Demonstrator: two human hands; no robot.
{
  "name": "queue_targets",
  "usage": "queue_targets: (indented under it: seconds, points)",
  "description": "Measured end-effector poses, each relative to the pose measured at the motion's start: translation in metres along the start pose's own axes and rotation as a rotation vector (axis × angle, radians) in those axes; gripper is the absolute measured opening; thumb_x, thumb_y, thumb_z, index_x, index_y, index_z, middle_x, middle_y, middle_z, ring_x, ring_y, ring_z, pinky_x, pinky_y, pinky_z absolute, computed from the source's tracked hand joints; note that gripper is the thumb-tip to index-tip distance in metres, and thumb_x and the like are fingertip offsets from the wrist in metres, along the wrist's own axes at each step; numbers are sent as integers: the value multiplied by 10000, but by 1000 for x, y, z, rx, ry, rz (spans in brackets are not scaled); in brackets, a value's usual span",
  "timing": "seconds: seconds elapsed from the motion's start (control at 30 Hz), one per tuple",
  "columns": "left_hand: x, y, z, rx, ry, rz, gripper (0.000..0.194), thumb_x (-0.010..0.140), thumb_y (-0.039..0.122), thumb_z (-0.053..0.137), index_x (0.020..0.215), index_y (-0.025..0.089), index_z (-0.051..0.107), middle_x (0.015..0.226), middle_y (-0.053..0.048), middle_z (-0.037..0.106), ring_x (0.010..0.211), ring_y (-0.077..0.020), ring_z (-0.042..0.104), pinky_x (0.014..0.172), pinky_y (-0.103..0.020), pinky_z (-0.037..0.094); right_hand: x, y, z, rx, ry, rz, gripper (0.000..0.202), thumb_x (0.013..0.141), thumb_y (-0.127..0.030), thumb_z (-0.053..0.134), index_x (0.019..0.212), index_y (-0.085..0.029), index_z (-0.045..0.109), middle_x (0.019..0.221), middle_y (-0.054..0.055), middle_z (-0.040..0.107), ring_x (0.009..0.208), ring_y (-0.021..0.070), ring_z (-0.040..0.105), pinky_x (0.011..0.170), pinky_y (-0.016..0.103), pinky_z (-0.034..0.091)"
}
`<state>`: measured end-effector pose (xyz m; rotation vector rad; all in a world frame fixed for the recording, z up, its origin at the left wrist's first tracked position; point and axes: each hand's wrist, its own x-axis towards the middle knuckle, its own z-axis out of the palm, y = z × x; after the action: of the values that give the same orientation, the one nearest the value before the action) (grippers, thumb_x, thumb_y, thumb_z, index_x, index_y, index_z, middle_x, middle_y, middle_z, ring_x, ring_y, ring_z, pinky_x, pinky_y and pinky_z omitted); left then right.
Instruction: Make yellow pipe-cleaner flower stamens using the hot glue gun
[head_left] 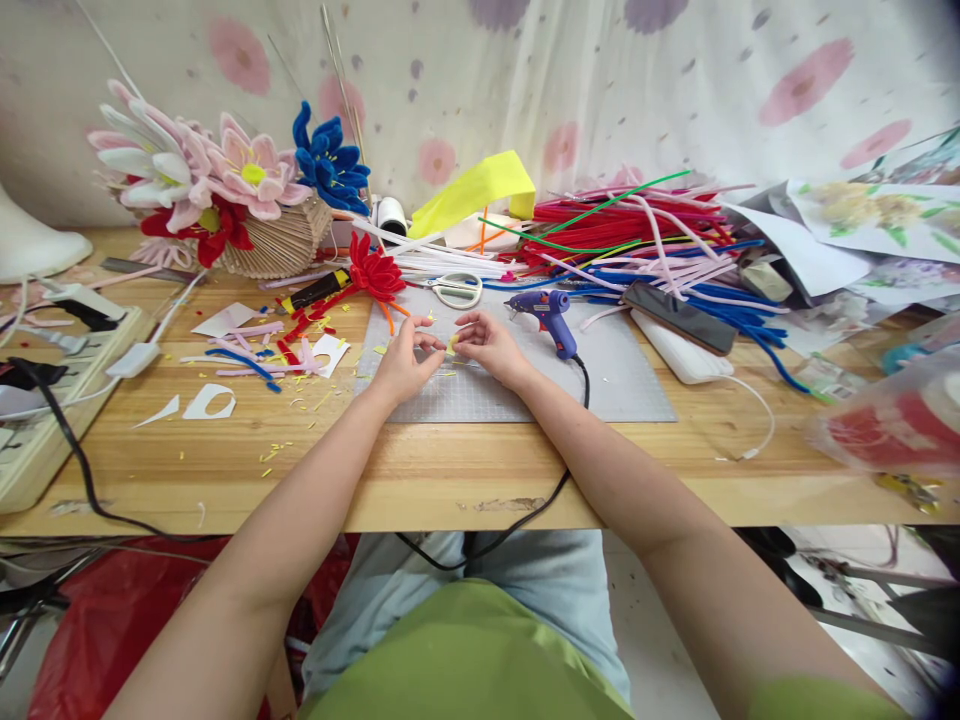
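Note:
My left hand [406, 362] and my right hand [491, 347] face each other low over the grey cutting mat [615, 385]. The fingertips of my right hand are closed on a small yellow piece [452, 343], too small to make out in detail. My left hand's fingers are curled together, and what they pinch, if anything, is hidden. Thin yellow strips lie on the mat under both hands. Just right of my right hand rests a purple glue gun [547, 315]. Behind the hands are white-handled scissors [457, 290] and a red fuzzy flower [375, 270].
Pipe cleaners [622, 230] in several colours pile up at the back, near a yellow sheet [476, 195]. Finished fuzzy flowers [255, 170] stand back left. A power strip [90, 370] sits at left, a phone [679, 315] at right. The glue gun's black cord [581, 400] crosses the front edge.

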<state>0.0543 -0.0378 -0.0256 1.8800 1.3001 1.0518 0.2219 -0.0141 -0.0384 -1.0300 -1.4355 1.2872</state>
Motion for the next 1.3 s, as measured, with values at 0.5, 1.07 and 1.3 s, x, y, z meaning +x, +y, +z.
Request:
queue_targets:
  seconds: [0.5,1.07,1.3]
  points:
    - [4,-7,7,-121,108,-86,408,696,252,639,1013,212,385,750,28,653,671,-101,582,705,-257,424,-4,-6,2,106,-32,4,454,580,-250,711,953,-228,453,757,-41,622,658,95,588,668,264,480]
    - [3,4,11,-296,323,-177,408,701,178,622,1055,188,419,846,-41,697,817,-149,656,815,-300,462,-5,-14,5,451,79,142,549,465,-192,785,923,-215,482,734,-58,629,682,91,613,670,240,462]
    - [2,10,20,-507,271,-227,557,641,185,696,1130,176,431,842,-45,703,877,-180,672,883,-346,476,-7,-18,5,529,72,180,532,465,-154,797,896,-208,491,696,-54,637,673,91,611,657,232,459]
